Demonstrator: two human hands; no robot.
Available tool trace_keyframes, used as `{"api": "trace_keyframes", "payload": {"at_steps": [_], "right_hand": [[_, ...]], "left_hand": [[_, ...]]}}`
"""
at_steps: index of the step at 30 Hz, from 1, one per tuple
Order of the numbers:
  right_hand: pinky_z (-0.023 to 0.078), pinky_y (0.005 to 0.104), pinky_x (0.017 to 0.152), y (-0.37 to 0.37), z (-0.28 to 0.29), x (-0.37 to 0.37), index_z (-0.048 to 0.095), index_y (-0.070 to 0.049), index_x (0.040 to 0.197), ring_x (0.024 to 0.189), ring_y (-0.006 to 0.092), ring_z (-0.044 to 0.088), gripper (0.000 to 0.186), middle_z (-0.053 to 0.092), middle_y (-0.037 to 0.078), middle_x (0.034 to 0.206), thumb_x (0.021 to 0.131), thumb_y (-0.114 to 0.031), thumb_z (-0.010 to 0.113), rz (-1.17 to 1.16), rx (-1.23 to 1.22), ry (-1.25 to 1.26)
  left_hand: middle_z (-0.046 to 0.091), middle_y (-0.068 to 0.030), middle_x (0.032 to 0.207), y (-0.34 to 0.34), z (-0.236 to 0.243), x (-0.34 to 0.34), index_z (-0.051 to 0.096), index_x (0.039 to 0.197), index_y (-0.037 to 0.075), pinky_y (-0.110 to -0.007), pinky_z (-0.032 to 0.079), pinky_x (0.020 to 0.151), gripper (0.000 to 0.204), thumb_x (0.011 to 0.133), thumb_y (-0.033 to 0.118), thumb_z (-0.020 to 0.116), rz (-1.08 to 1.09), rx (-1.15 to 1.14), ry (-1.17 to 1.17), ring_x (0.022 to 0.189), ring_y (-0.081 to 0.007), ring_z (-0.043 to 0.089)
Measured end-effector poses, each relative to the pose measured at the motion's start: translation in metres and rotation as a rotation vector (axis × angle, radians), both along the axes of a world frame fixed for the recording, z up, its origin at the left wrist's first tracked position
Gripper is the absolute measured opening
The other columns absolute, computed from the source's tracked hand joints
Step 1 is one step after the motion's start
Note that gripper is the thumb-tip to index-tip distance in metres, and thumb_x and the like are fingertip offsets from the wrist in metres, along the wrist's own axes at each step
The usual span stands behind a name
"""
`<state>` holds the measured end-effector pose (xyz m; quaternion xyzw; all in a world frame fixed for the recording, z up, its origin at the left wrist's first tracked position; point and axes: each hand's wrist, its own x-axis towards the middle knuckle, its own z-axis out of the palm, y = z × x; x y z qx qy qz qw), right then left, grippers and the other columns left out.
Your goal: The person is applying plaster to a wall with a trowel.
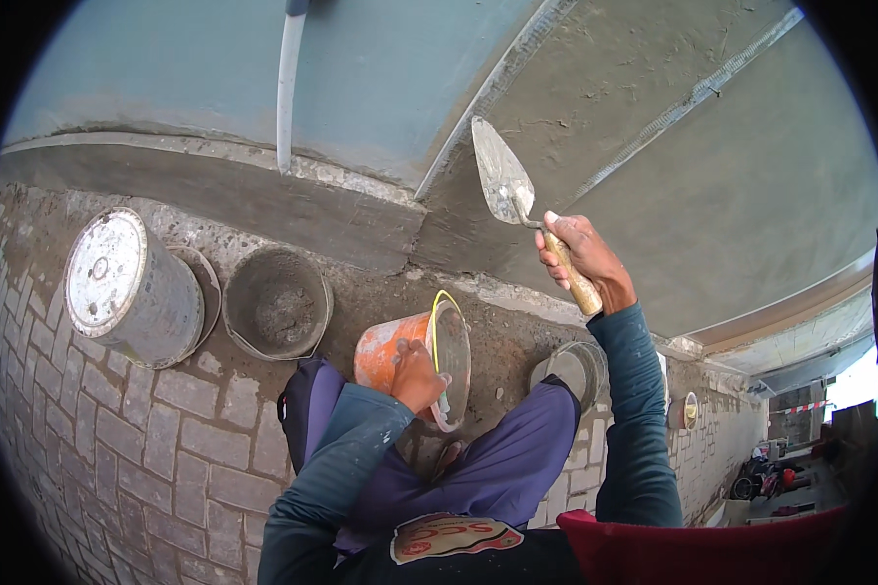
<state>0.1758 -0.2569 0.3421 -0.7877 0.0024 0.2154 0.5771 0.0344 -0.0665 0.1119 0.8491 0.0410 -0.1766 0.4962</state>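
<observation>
My right hand (pixel 585 255) is wrapped round the wooden handle of a pointed trowel (pixel 502 174). The trowel's blade is raised in front of the wall and smeared with grey mortar. Low between my knees, my left hand (pixel 419 377) grips an orange bucket (pixel 377 349) near its rim. This bucket leans over with its mouth turned to the right, and a yellow handle arches along the rim. Some of the left fingers are hidden against the bucket. The wall beyond carries wet-looking grey plaster (pixel 712 175), divided by pale straight strips (pixel 693 97).
To the left stand an upturned white bucket (pixel 107 273) and a dark mortar bucket (pixel 278 302). Another bucket (pixel 571 369) is by my right knee. A white pipe (pixel 288 93) runs down the blue wall (pixel 380 78). Paving bricks (pixel 166 439) cover the ground.
</observation>
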Motion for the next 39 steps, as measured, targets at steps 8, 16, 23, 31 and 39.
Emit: {"api": "trace_keyframes", "payload": {"at_steps": [8,16,23,31,39], "right_hand": [[0.038,0.0255,0.036,-0.001,-0.089,0.031,0.057,-0.004,0.085,0.043,0.0073,0.045,0.039,0.052,0.000,0.062,0.107,-0.035,0.046,0.112,-0.171,0.187],[0.037,0.0237,0.035,-0.013,-0.108,0.011,0.058,-0.003,0.088,0.043,0.0067,0.045,0.038,0.053,0.000,0.063,0.106,-0.035,0.049,0.117,-0.007,0.217],[0.044,0.0288,0.050,-0.049,-0.055,-0.008,0.062,0.000,0.090,0.053,0.0106,0.052,0.034,0.057,0.004,0.065,0.104,-0.029,0.052,0.075,-0.460,-0.588],[0.043,0.0302,0.049,-0.063,-0.011,0.030,0.063,0.001,0.092,0.052,0.0127,0.053,0.029,0.058,0.005,0.064,0.103,-0.024,0.053,-0.039,-0.472,-0.751],[0.045,0.0472,0.064,-0.088,-0.013,0.036,0.061,0.003,0.085,0.063,0.0429,0.052,0.033,0.058,0.023,0.069,0.100,-0.026,0.058,0.165,-0.923,-1.131]], "left_hand": [[0.027,-0.0372,0.150,0.001,0.021,0.008,0.031,0.140,-0.017,-0.045,0.042,0.110,0.089,0.079,0.023,0.083,-0.070,-0.011,0.080,0.131,-0.0485,0.049],[0.041,-0.0342,0.135,0.003,0.017,-0.003,0.044,0.124,-0.015,-0.052,0.045,0.103,0.070,0.075,0.015,0.084,0.027,-0.051,-0.017,0.120,-0.0528,0.053],[0.039,-0.0358,0.136,-0.001,0.004,0.001,0.042,0.125,-0.015,-0.054,0.042,0.105,0.075,0.074,0.017,0.085,0.018,-0.040,-0.043,0.123,-0.0544,0.049],[0.031,-0.0376,0.149,-0.001,0.010,0.007,0.039,0.132,-0.013,-0.051,0.042,0.109,0.080,0.075,0.018,0.086,0.000,-0.011,0.049,0.129,-0.0538,0.047],[0.036,-0.0356,0.145,-0.008,0.006,0.008,0.040,0.131,-0.014,-0.048,0.044,0.107,0.081,0.074,0.019,0.087,-0.032,-0.009,0.055,0.128,-0.0493,0.050]]}}
